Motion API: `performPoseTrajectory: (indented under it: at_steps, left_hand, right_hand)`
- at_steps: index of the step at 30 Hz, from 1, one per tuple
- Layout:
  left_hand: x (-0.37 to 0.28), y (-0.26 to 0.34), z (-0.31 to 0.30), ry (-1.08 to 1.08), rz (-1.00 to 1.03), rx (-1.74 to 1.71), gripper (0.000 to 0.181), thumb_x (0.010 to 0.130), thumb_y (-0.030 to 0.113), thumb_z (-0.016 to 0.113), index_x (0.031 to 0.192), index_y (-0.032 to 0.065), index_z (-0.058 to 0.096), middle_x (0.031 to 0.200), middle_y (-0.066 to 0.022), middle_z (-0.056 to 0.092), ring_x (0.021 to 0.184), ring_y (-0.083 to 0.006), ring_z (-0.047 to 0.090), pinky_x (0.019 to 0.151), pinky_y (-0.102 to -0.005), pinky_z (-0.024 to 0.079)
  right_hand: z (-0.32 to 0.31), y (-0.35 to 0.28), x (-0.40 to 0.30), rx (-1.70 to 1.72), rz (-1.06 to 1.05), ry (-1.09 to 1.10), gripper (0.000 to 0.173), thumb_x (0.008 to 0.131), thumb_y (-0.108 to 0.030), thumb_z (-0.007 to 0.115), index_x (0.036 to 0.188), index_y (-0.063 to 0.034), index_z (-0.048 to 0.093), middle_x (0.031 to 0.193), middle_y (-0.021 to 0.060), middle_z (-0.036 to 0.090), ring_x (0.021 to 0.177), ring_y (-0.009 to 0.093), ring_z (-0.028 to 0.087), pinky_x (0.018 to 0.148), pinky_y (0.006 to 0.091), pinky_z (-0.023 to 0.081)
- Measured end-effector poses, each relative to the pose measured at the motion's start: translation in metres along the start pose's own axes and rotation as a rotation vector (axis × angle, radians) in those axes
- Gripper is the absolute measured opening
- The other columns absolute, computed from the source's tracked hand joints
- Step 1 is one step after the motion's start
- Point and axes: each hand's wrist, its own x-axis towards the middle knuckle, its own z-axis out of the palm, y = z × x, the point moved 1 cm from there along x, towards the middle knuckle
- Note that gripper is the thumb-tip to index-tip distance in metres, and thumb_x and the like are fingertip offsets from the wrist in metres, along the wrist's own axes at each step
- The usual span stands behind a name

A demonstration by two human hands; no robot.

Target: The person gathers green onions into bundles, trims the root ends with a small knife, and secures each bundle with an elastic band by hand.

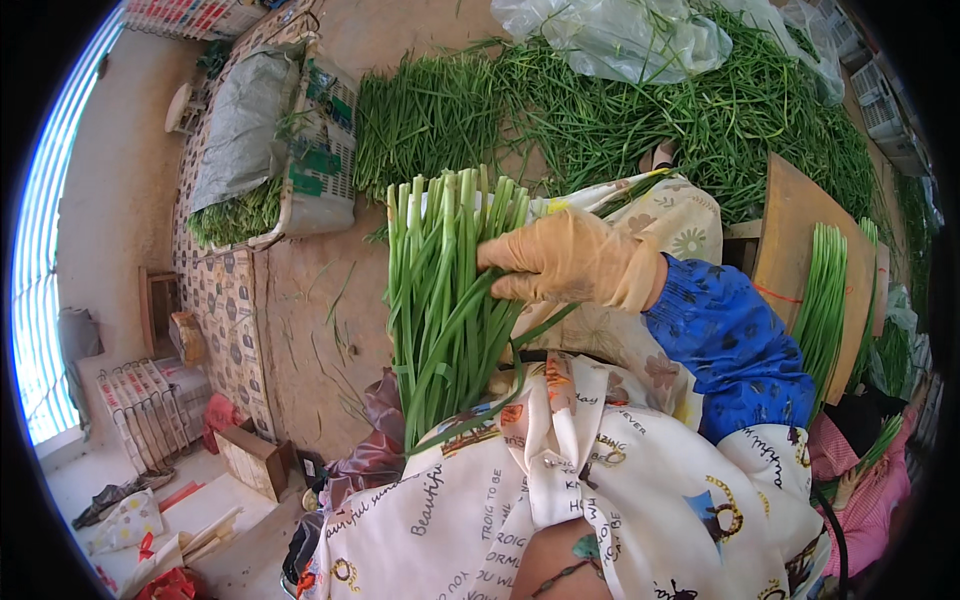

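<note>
My right hand [566,259], in a tan glove below a blue patterned sleeve, grips the right side of a thick bunch of leafy green stalks [442,300]. The pale cut ends point away from me and the leaves hang towards my chest. A long leaf passes by the fingertips. My left hand is hidden behind the bunch, apart from what may be a bit of tan glove at its lower right; a shiny purple-brown sleeve or cloth [379,420] shows at its lower left.
Loose green stalks [585,112] cover the floor ahead under clear plastic sheeting [615,37]. At left stands a white plastic crate [322,187] of greens with a grey cover. On the right, a wooden board [776,217] bears tied green bundles [821,300]. A person in pink [862,517] holds greens, lower right.
</note>
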Motion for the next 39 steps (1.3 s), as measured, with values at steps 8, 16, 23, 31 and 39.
performPoseTrajectory:
  at_steps: [8, 16, 23, 31, 39]
  left_hand:
    - [-0.003, -0.003, -0.003, 0.011, -0.038, -0.001, 0.091, 0.067, 0.042, 0.073, 0.134, -0.0003, 0.028, 0.132, -0.0147, 0.040, 0.120, -0.0256, 0.041, 0.101, -0.0366, 0.031]
    - [-0.009, -0.001, -0.005, 0.020, -0.035, -0.004, 0.091, 0.067, 0.042, 0.073, 0.134, 0.0002, 0.028, 0.132, -0.0144, 0.040, 0.120, -0.0255, 0.041, 0.101, -0.0366, 0.031]
    - [-0.002, -0.003, -0.004, 0.015, -0.049, 0.001, 0.091, 0.066, 0.041, 0.074, 0.134, 0.0007, 0.028, 0.132, -0.0141, 0.040, 0.119, -0.0253, 0.041, 0.101, -0.0366, 0.031]
    - [0.004, -0.002, -0.002, 0.033, -0.088, 0.007, 0.092, 0.066, 0.041, 0.074, 0.135, 0.0013, 0.028, 0.132, -0.0138, 0.040, 0.119, -0.0251, 0.041, 0.101, -0.0365, 0.032]
    - [0.000, -0.004, -0.006, 0.027, -0.060, -0.013, 0.092, 0.066, 0.041, 0.074, 0.135, 0.0018, 0.028, 0.132, -0.0135, 0.040, 0.119, -0.0250, 0.041, 0.101, -0.0365, 0.032]
  right_hand:
    - [0.007, 0.029, 0.000, -0.578, 0.039, 0.583, 0.017, 0.087, -0.023, 0.050, 0.081, -0.0078, 0.044, 0.050, 0.0088, 0.051, 0.044, 0.026, 0.054, 0.037, 0.0368, 0.038]
    - [-0.036, 0.061, 0.004, -0.459, 0.157, 0.835, 0.009, 0.089, -0.017, 0.048, 0.095, -0.0110, 0.047, 0.071, 0.0076, 0.063, 0.061, 0.024, 0.063, 0.053, 0.0334, 0.051]
    - [-0.092, 0.127, -0.062, -0.360, 0.711, 0.535, 0.083, 0.081, -0.019, 0.061, 0.142, -0.0103, 0.006, 0.145, 0.0153, 0.018, 0.127, 0.029, 0.034, 0.103, 0.0306, 0.031]
    - [0.061, 0.064, -0.002, 0.843, 0.064, 0.043, 0.064, 0.081, -0.019, 0.062, 0.134, -0.0059, 0.030, 0.118, 0.0165, 0.049, 0.093, 0.017, 0.053, 0.063, 0.0246, 0.048]
    - [0.010, 0.050, -0.006, 1.042, 0.588, -0.329, 0.030, 0.087, -0.021, 0.053, 0.110, -0.0009, 0.052, 0.080, 0.0053, 0.058, 0.049, 0.005, 0.044, 0.037, 0.0178, 0.031]
